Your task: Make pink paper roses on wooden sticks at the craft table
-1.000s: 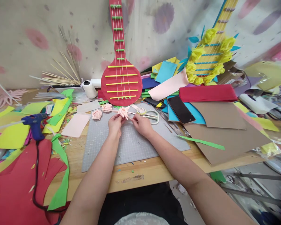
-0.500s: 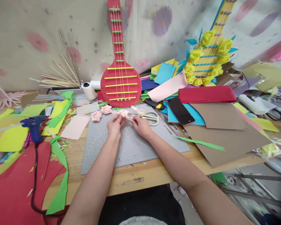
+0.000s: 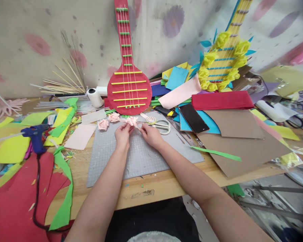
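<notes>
Over the grey cutting mat point(image 3: 146, 161), my left hand point(image 3: 123, 136) pinches a pale pink paper flower point(image 3: 131, 121) from the left. My right hand point(image 3: 151, 135) is closed at the flower's right side, its thumb and fingertips on the loose end of the pink strip. Two more pink flowers, one a rolled rose point(image 3: 103, 124) and one ruffled rose point(image 3: 113, 117), lie at the mat's upper left. Scissors point(image 3: 164, 127) with pale handles rest just beyond my right hand, beside a small round dial of pins point(image 3: 150, 120).
A red paper lute point(image 3: 130, 89) leans behind the mat. A blue glue gun point(image 3: 37, 136) with its black cord lies left among paper scraps. A phone point(image 3: 194, 118), brown card point(image 3: 244, 154) and a yellow flowered instrument point(image 3: 221, 64) are to the right.
The view has shifted very slightly. Both hands stay at the pink flower, and the flower has turned a little between the fingers.
</notes>
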Demonstrator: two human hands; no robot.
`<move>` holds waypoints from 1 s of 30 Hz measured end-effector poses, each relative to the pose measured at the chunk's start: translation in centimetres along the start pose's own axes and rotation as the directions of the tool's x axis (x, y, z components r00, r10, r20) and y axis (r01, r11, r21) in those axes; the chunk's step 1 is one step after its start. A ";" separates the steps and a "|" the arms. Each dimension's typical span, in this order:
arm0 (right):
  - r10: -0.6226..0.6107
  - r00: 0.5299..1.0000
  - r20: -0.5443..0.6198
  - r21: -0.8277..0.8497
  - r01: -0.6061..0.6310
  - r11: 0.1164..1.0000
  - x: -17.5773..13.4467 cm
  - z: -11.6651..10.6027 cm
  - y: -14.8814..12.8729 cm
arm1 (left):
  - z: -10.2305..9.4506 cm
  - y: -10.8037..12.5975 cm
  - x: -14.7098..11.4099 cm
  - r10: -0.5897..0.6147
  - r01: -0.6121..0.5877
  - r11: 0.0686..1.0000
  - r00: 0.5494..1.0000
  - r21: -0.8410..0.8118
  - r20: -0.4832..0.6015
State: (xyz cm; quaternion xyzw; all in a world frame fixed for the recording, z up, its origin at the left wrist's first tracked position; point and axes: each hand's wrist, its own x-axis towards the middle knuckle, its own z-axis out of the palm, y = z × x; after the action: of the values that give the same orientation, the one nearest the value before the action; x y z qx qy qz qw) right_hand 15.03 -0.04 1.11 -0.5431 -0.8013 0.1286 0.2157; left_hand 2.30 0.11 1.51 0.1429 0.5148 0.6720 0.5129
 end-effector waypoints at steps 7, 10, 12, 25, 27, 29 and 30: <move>-0.015 1.000 -0.015 -0.046 0.015 0.999 -0.2 -0.2 -0.3 | -0.1 0.2 0.2 -0.016 0.016 0.999 1.000 -0.041 -0.006; -0.027 0.999 -0.028 -0.044 0.026 0.999 -0.2 -0.2 -0.2 | -0.3 0.3 0.5 0.008 -0.009 0.998 1.000 -0.058 -0.017; -0.027 0.999 -0.042 -0.037 0.025 0.999 -0.3 -0.3 0.0 | -0.6 0.6 0.9 0.029 -0.031 0.997 0.999 -0.063 -0.031; 0.149 0.988 -0.041 0.357 -0.124 0.926 0.2 -0.7 0.9 | -0.7 0.7 0.4 -0.036 0.002 0.975 0.988 0.224 0.147; 0.174 0.984 -0.026 0.340 -0.155 0.927 0.5 -0.4 1.0 | -0.3 0.5 -0.1 -0.059 0.012 0.967 0.983 0.256 0.175; 0.213 0.976 -0.037 0.315 -0.191 0.930 0.6 -0.3 1.2 | -0.1 0.4 -0.2 -0.060 0.012 0.963 0.983 0.268 0.173; 0.235 0.971 -0.047 0.302 -0.210 0.930 0.7 -0.2 1.3 | 0.0 0.3 -0.3 -0.053 0.007 0.964 0.985 0.267 0.165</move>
State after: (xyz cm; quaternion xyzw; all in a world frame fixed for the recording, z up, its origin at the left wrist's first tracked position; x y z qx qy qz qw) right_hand 15.99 1.11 0.89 -0.5970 -0.6968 0.2477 0.3110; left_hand 2.20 -0.11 1.86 0.2593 0.5564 0.5744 0.5415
